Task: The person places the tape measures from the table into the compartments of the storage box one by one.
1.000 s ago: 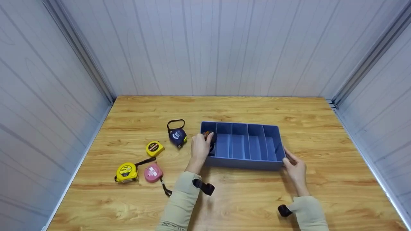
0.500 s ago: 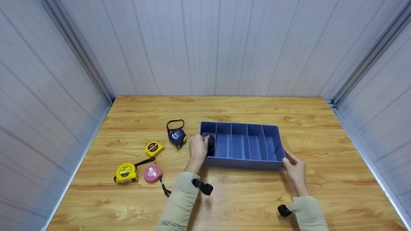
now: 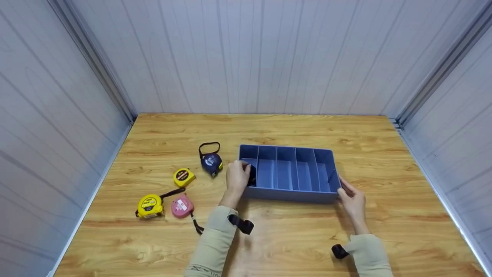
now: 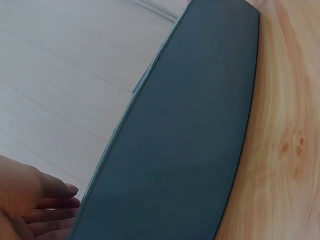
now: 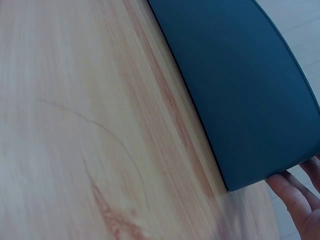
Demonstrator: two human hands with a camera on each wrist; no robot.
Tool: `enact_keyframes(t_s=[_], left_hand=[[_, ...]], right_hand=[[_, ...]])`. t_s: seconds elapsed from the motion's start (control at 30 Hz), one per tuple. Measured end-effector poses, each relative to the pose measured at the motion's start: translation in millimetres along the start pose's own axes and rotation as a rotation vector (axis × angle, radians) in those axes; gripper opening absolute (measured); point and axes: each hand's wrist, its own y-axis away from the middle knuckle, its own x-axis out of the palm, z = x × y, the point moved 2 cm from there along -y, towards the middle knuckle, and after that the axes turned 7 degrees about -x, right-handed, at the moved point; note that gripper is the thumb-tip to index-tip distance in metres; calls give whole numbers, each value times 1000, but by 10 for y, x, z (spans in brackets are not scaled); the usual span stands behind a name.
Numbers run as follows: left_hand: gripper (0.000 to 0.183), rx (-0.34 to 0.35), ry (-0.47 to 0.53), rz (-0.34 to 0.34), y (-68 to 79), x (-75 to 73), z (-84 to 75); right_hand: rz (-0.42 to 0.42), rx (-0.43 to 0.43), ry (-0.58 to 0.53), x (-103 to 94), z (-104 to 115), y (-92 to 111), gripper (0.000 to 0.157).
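A blue box [image 3: 286, 195] with a row of compartments sits on the table. My left hand [image 3: 236, 177] reaches over its left end and grips a dark tape measure [image 3: 252, 176] inside the leftmost compartment, partly hidden by the fingers. In the left wrist view, that hand [image 4: 37, 205] shows beyond the box's near wall [image 4: 170, 145], which hides the tape measure. Against the outside of the box's right end rests my right hand [image 3: 353, 202], thumb by the near corner. The right wrist view shows its fingers [image 5: 290, 195] touching the end wall.
Left of the box lie a dark blue tape measure [image 3: 211, 163] with a strap loop, a small yellow one [image 3: 184, 177], a larger yellow one [image 3: 150, 206] and a pink one [image 3: 182, 206] with a black strap. Pale panels [image 3: 246, 57] wall the wooden table [image 3: 284, 238].
The left hand has lowered the dark tape measure deeper into the leftmost compartment and shifted it toward the near wall. The right hand and the box stay about where they were.
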Motion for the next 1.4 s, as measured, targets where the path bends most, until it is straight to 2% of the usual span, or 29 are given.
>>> enact_keyframes(t_s=[0.3,0.8,1.03,1.4], left_hand=[[14,62,35,-39,-15,-73,34],[22,143,103,-37,-55,-179,161],[28,174,73,-27,-76,-217,260],[39,156,-9,-4,-158,-240,456]], right_hand=[[-7,5,-26,3,8,-9,42],[6,8,-26,-1,4,-2,42],[16,-4,-14,-8,6,6,42],[-3,-40,-25,-9,7,0,39]])
